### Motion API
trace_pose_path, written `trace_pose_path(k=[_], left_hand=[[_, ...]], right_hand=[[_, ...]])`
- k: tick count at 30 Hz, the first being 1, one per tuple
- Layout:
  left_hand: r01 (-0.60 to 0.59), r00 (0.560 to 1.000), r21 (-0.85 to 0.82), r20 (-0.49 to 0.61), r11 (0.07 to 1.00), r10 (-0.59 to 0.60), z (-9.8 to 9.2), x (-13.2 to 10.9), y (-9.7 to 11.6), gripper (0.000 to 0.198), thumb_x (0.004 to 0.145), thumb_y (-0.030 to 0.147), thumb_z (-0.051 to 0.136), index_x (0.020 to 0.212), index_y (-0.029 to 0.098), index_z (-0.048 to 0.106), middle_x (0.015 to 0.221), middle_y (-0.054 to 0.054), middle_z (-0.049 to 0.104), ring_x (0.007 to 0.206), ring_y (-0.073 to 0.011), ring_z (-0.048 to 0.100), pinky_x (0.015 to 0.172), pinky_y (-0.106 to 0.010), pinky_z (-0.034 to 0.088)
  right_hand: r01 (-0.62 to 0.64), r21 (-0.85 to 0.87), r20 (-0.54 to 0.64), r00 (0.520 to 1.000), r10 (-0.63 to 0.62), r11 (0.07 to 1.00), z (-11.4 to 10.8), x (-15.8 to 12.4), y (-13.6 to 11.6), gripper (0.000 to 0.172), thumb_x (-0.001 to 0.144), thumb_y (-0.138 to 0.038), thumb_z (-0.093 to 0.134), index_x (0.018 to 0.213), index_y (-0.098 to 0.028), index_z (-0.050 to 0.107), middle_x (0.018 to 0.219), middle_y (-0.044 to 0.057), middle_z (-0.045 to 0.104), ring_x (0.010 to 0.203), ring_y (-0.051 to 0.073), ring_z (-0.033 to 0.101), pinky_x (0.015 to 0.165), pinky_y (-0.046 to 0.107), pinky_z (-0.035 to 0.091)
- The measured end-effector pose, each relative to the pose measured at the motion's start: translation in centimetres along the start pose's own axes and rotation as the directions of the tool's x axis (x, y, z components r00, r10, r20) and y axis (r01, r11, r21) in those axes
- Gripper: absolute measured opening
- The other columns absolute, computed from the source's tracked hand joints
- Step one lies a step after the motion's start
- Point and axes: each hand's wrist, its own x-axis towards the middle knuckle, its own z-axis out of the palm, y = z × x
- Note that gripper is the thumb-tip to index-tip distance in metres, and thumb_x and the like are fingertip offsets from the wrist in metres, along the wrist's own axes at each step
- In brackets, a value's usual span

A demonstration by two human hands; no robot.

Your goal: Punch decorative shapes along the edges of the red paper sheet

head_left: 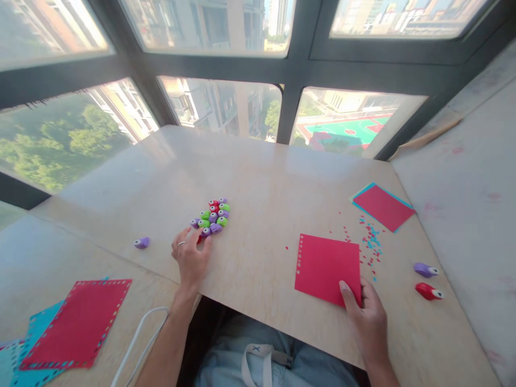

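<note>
Pale wood tabletop; no containers seen. At left, an edge-punched red sheet looks done, overlapping blue sheets. Right hand pinches a half-done red sheet: left edge punched, top and bottom apparently remaining. Far-right paper stack looks unpunched. Left hand curls round a red punch at the punch cluster; can't tell if gripped. Punched bits lie loose.

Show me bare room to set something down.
Bare tabletop: between the hole-punch cluster and the stray red dot; behind that cluster, to the window frame. Crowded: confetti right of the red sheet; the left paper pile.
</note>
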Motion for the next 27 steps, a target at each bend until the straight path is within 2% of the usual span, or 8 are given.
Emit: trace_pose_path(k=[4, 10, 18, 21, 25, 27], left_hand=[[-0.004, 1.000, 0.000, -0.024, 1.000, 0.004, -0.1, 0.4, 0.6, 0.027, 0.084, 0.040, 0.063, 0.098, 0.017, 0.071, 0.125, -0.016, 0.057, 0.125, -0.0354, 0.044, 0.105, -0.051, 0.036], [-0.109, 0.994, -0.011, -0.015, 0.994, 0.109, -0.7, 0.0, 1.0, 0.023, 0.083, 0.038, 0.065, 0.087, 0.016, 0.069, 0.127, -0.018, 0.055, 0.131, -0.0368, 0.040, 0.109, -0.052, 0.033], [-0.266, 0.963, -0.049, 0.029, 0.963, 0.268, -1.6, -2.5, 2.3, 0.023, 0.089, 0.033, 0.058, 0.098, 0.018, 0.073, 0.128, -0.015, 0.057, 0.128, -0.0347, 0.044, 0.106, -0.051, 0.037], [-0.304, 0.948, -0.118, 0.058, 0.945, 0.312, -1.7, -3.8, 3.2, 0.021, 0.090, 0.034, 0.060, 0.098, 0.020, 0.074, 0.123, -0.013, 0.060, 0.117, -0.0325, 0.052, 0.101, -0.049, 0.042], [-0.259, 0.928, -0.345, 0.170, 0.902, 0.332, -1.5, -5.7, 5.2, 0.024, 0.091, 0.036, 0.059, 0.104, 0.019, 0.072, 0.116, -0.012, 0.061, 0.084, -0.0198, 0.063, 0.078, -0.034, 0.054], [-0.246, 0.903, -0.417, 0.230, 0.875, 0.364, -1.3, -6.4, 6.5, 0.023, 0.092, 0.034, 0.058, 0.106, 0.020, 0.071, 0.109, -0.010, 0.063, 0.085, -0.0198, 0.064, 0.076, -0.032, 0.054]], right_hand=[[0.007, 0.018, -0.013, 1.000, -0.007, 1.000, 0.2, 0.0, 0.4, 0.049, 0.078, -0.060, 0.062, 0.104, -0.018, 0.061, 0.099, 0.010, 0.068, 0.090, 0.027, 0.063, 0.083, 0.040, 0.048], [0.040, 0.031, -0.022, 0.999, -0.040, 0.999, 0.3, 0.1, 0.7, 0.048, 0.080, -0.055, 0.063, 0.110, -0.018, 0.060, 0.105, 0.012, 0.068, 0.096, 0.028, 0.063, 0.087, 0.041, 0.048], [0.060, 0.026, -0.004, 0.998, -0.060, 0.998, 0.3, 0.2, 0.4, 0.044, 0.082, -0.054, 0.061, 0.109, -0.019, 0.060, 0.103, 0.010, 0.067, 0.092, 0.026, 0.063, 0.086, 0.040, 0.047], [0.064, 0.024, -0.007, 0.998, -0.064, 0.998, 0.4, 0.1, 0.4, 0.043, 0.083, -0.053, 0.061, 0.108, -0.019, 0.059, 0.100, 0.009, 0.067, 0.089, 0.025, 0.063, 0.083, 0.039, 0.048], [0.065, 0.026, -0.016, 0.998, -0.064, 0.998, 0.4, 0.1, 0.2, 0.046, 0.081, -0.054, 0.061, 0.109, -0.018, 0.059, 0.104, 0.012, 0.067, 0.093, 0.027, 0.063, 0.085, 0.041, 0.048], [0.072, 0.029, -0.016, 0.997, -0.071, 0.997, 0.4, 0.2, 0.2, 0.045, 0.082, -0.054, 0.060, 0.108, -0.018, 0.059, 0.104, 0.012, 0.067, 0.093, 0.028, 0.062, 0.086, 0.042, 0.048]])
